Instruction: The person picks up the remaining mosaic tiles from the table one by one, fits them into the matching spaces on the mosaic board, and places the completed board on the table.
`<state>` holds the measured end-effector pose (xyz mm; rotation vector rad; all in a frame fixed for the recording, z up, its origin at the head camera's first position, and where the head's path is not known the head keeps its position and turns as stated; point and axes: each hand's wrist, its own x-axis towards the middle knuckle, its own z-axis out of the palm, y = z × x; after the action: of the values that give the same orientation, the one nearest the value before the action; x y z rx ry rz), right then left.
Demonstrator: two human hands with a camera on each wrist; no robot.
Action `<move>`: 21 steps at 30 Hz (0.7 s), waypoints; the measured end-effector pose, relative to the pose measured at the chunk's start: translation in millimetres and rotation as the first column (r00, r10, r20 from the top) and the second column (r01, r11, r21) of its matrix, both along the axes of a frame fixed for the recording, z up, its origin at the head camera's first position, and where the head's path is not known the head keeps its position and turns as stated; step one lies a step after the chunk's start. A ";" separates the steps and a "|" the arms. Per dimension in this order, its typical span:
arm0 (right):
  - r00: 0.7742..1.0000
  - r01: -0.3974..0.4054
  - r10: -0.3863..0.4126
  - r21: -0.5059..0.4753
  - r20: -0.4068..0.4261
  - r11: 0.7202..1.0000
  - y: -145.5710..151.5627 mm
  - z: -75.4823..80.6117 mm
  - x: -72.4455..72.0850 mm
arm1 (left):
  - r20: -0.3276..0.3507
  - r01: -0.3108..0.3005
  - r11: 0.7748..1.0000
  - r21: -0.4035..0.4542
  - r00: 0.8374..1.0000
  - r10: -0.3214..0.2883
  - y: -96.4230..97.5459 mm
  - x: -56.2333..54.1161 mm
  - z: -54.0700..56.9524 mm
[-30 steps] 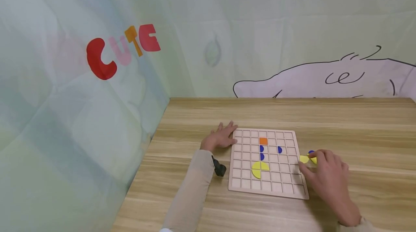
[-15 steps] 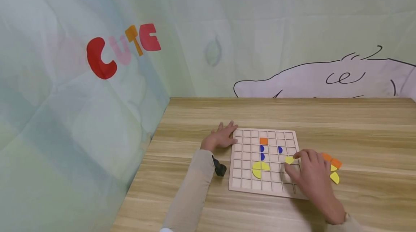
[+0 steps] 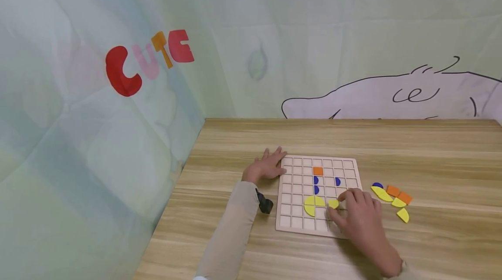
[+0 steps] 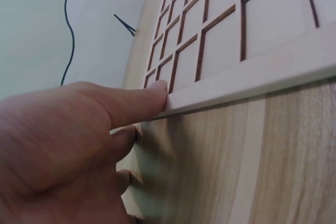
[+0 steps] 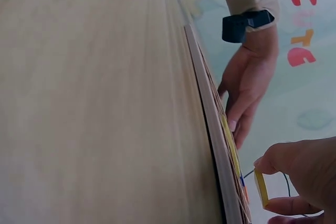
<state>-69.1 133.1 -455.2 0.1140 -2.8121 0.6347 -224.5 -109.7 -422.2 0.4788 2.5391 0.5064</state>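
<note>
My right hand (image 3: 361, 214) pinches a small yellow tile (image 3: 333, 204) between thumb and fingertips, over the right half of the wooden grid board (image 3: 294, 225). In the right wrist view the tile (image 5: 261, 187) is seen nearly edge-on, above the board's surface. Left of it, yellow quarter-circle tiles (image 3: 310, 209) sit together in the grid. Higher up are an orange square tile (image 3: 318, 171) and several blue half-circle tiles (image 3: 338, 181). My left hand (image 3: 266, 169) lies at the board's left edge, fingers spread, its thumb (image 4: 149, 100) resting on the rim.
Loose tiles lie on the wooden table (image 3: 439, 162) right of the board: a blue one (image 3: 377, 185), a yellow leaf-shaped one (image 3: 381, 193), orange ones (image 3: 405, 197) and yellow quarter circles (image 3: 403, 215). A printed cloth wall (image 3: 243, 53) rises behind the table.
My right hand has picked up a yellow tile from beside the board and carried it left over the grid, uncovering the loose tiles. The left hand has stayed put.
</note>
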 end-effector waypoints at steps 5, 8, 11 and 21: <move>1.000 -0.029 0.029 0.034 0.006 0.999 -7.6 -3.9 3.4 | 0.003 0.000 1.000 -0.001 1.000 0.000 0.1 0.6 0.8; 0.999 -0.047 0.047 0.044 -0.002 0.998 -11.1 -5.9 4.4 | 0.004 -0.001 1.000 -0.006 1.000 0.001 0.2 0.7 0.7; 0.998 -0.055 0.056 0.047 -0.010 0.997 -13.2 -7.6 4.8 | 0.004 -0.004 1.000 -0.006 1.000 0.004 0.1 0.6 0.2; 0.997 -0.076 0.077 0.055 -0.016 0.996 -18.8 -6.1 6.3 | 0.003 0.001 1.000 0.000 1.000 -0.001 -0.1 0.1 -0.4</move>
<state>-62.9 114.3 -461.3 0.2372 -2.8199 0.5717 -224.4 -109.8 -422.6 0.4788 2.5361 0.5068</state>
